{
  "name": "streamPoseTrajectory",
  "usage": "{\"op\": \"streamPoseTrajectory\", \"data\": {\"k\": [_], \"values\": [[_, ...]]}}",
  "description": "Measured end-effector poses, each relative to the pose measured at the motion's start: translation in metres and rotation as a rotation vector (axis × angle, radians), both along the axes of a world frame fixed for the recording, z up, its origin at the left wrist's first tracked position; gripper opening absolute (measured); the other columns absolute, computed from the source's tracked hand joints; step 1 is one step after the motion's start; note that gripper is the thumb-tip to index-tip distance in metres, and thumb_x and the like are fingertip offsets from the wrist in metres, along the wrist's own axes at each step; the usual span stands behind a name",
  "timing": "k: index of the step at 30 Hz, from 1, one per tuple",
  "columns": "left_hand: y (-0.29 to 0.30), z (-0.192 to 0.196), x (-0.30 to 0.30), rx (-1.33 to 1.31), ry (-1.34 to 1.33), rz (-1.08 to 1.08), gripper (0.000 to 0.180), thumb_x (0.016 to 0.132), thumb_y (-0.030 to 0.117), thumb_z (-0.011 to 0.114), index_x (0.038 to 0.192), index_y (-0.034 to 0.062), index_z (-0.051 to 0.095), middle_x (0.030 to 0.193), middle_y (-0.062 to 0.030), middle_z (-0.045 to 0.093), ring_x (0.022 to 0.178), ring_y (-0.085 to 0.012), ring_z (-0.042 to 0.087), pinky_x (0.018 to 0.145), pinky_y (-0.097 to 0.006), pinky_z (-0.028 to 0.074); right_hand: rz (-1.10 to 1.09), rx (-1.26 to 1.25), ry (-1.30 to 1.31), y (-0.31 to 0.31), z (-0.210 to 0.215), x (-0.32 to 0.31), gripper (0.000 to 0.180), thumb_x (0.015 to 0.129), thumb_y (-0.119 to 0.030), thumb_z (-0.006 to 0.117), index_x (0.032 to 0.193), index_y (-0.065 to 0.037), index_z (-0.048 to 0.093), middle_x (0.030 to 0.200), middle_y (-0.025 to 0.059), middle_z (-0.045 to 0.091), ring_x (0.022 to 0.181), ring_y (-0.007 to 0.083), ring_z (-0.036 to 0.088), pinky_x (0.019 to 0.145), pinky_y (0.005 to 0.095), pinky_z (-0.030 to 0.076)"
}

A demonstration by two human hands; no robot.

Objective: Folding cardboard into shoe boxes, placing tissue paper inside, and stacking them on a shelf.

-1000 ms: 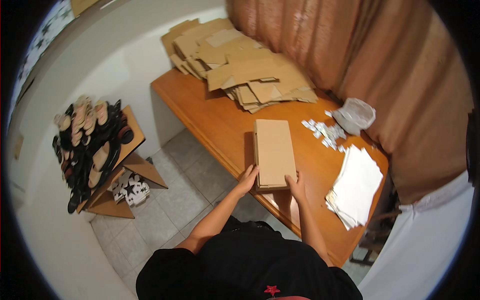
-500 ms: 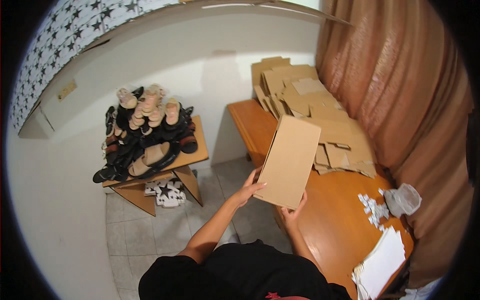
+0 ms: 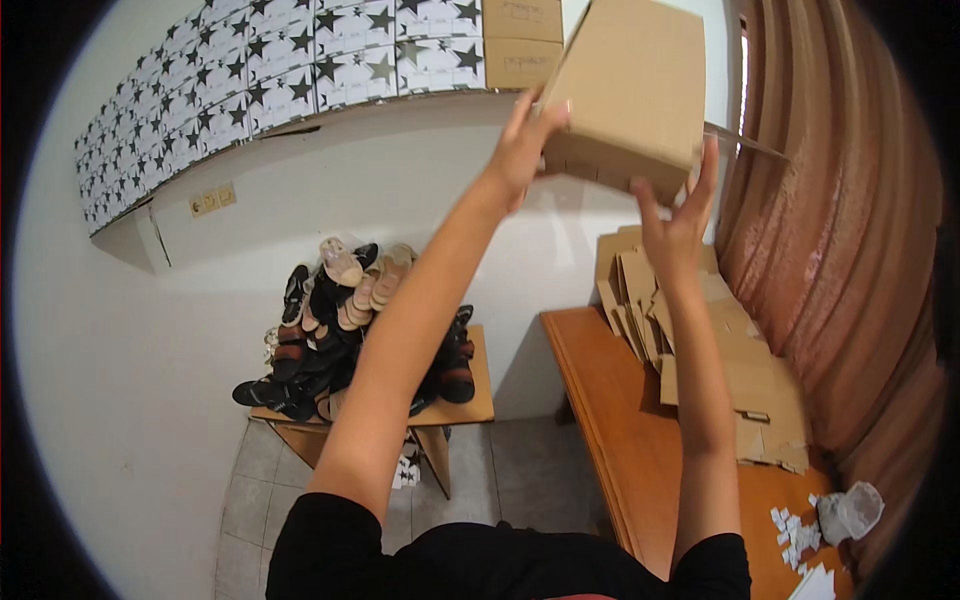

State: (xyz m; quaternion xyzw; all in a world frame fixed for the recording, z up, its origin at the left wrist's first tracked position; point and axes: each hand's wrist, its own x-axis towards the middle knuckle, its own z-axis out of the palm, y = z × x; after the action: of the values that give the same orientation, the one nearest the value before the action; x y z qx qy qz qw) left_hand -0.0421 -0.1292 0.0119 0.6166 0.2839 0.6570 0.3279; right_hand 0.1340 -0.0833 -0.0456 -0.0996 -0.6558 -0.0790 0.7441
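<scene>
A closed brown cardboard box [image 3: 632, 85] is raised high before me, close to the wall shelf. My left hand [image 3: 522, 148] grips its left side near the lower corner, thumb on top. At the box's near right corner, my right hand [image 3: 680, 220] supports it with thumb and fingers on the end. Left of the held box stand two brown boxes [image 3: 523, 45] on the shelf, beside a long row of stacked white boxes with black stars [image 3: 355, 55].
Below left, a small wooden table [image 3: 478, 375] carries a heap of sandals and shoes [image 3: 345, 330]. A brown desk [image 3: 600, 400] holds flattened cardboard [image 3: 745, 370], white paper pieces [image 3: 795, 535] and a clear plastic bag [image 3: 850, 512]. Brown curtains [image 3: 810, 200] hang at the right.
Both hands have lifted the cardboard box from above the desk up to shelf height. The view has tilted upward, bringing more of the shelf's boxes into sight.
</scene>
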Motion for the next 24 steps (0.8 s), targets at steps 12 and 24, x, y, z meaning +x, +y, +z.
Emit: {"op": "streamPoseTrajectory", "data": {"k": [12,24], "values": [[0.064,0.220,-0.033,0.523,0.049,0.360,0.041,0.089,0.042,0.049,0.123,0.0205,0.042,0.117,-0.0153,0.051,0.103,-0.0281,0.050,0.074,-0.046,0.047,-0.164,0.211,0.051,0.096,0.251,-0.048,0.062,0.080,-0.005,0.061,0.131,-0.016,0.028,0.118,0.0237,0.047,0.093,0.0300,0.059,0.065,0.0328,0.057],[0.159,0.297,-0.090,0.916,0.330,0.809,0.067,0.070,-0.003,0.064,0.130,0.0072,0.036,0.110,-0.0183,0.056,0.094,-0.0246,0.058,0.069,-0.032,0.051,0.188,-0.058,-0.005,0.174,0.350,-0.102,0.064,0.081,-0.012,0.063,0.135,-0.017,0.027,0.112,0.0195,0.052,0.075,0.0214,0.062,0.049,0.0305,0.055]]}}
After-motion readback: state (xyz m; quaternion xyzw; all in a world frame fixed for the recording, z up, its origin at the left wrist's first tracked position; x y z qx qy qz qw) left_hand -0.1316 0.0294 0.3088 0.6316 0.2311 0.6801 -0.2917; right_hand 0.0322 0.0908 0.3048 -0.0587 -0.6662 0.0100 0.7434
